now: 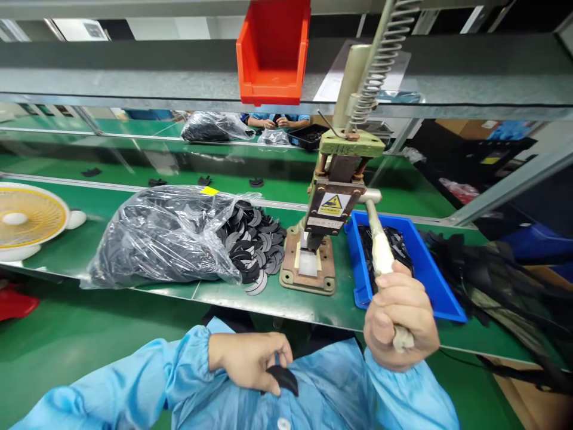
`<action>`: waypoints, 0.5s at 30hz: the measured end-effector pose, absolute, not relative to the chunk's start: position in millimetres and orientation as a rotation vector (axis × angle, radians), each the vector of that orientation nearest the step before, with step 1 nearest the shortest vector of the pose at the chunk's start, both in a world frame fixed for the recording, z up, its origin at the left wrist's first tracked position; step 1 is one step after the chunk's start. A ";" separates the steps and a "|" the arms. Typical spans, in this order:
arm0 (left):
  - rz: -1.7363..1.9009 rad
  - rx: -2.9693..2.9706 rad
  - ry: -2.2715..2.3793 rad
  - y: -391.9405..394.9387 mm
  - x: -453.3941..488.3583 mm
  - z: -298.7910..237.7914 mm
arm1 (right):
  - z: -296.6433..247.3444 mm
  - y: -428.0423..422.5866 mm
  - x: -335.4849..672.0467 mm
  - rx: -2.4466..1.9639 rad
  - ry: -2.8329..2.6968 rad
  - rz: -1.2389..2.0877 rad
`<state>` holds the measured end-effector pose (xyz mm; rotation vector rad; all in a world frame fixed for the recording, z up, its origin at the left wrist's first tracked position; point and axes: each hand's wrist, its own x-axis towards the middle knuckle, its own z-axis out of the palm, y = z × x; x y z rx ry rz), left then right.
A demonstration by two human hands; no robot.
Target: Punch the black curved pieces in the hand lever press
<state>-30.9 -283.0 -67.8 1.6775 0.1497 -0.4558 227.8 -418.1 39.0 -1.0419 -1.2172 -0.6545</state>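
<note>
My right hand [401, 315] is wrapped round the wrapped, pale press lever [380, 245] of a green hand press [333, 197]. Under the press's ram, a pale block [308, 263] sits on the brown base plate [289, 278]. Close to my chest, my left hand [253, 361] pinches a black crescent-shaped piece [283, 380] between thumb and fingers. A pile of similar black crescent pieces [257, 245] spills from a clear plastic bag [165, 239] left of the press. To the right of the press stands a blue bin [418, 257] with black pieces inside.
An orange-red bin [274, 54] hangs at the shelf above. A fan [27, 221] lies at the far left. Dark strap-like material [487, 275] heaps at the right. Across the bench, another person's hands [275, 122] work near plastic bags. Several black pieces lie along the conveyor behind.
</note>
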 end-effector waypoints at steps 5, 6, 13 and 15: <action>-0.685 1.715 0.176 -281.1 -25.8 -58.4 | 39.6 -420.7 226.0 -1.054 -1.242 -0.656; -0.712 1.762 0.153 -280.8 -25.3 -53.7 | 39.4 -420.9 225.6 -1.052 -1.238 -0.656; -0.021 1.913 0.387 -249.3 12.2 -22.4 | 38.5 -420.9 224.4 -1.060 -1.239 -0.657; 0.169 1.823 0.529 -226.6 36.8 -20.7 | 38.6 -420.8 224.4 -1.059 -1.231 -0.659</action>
